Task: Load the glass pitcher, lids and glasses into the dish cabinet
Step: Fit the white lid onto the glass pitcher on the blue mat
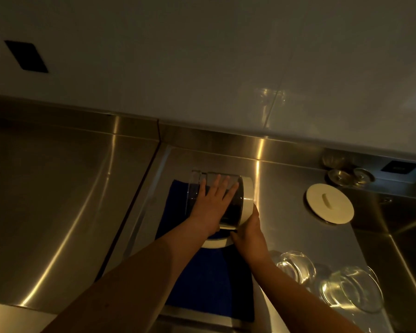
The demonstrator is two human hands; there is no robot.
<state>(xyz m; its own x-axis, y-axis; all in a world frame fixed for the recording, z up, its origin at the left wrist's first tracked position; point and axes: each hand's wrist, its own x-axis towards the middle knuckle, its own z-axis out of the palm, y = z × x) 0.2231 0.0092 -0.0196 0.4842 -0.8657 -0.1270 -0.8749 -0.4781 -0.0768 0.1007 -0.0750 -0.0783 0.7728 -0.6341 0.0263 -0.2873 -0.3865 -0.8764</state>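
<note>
Nothing has gone into the dish cabinet yet, as far as I can see; the cabinet itself is not in view, so I judge the task to be at its very start.

I have the clear glass pitcher with the cream-white base (216, 200) between my hands. It lies tipped on its side over the dark blue cloth mat (209, 284), which is spread on the brushed steel tabletop (58, 212). My left hand (211, 203) lies flat across the pitcher's glass wall, fingers (226, 186) straight and slightly spread, pressing rather than curling. My right hand (249, 233) is at the pitcher's white end, just to its right; its fingers wrap under the rim there, though I cannot tell exactly how they close, since they are hidden behind the pitcher. A second cream-white rounded piece (215, 242) shows just below the pitcher, touching my wrists; whether it is a lid or part of the pitcher I cannot tell.

The rest waits to the right of the pitcher. A round cream-white lid with a small raised handle (330, 203) lies flat on the tabletop, well apart from it. Beyond that lid, towards the wall, stand two small clear glasses (351, 176), side by side. Nearer to me and to the right of the mat, two larger clear glass pieces (327, 280) lie close together on the steel; they look like glasses or bowls on their sides.

So the pitcher is in hand and is likely the first to go; the lids and all the glasses are left.
</note>
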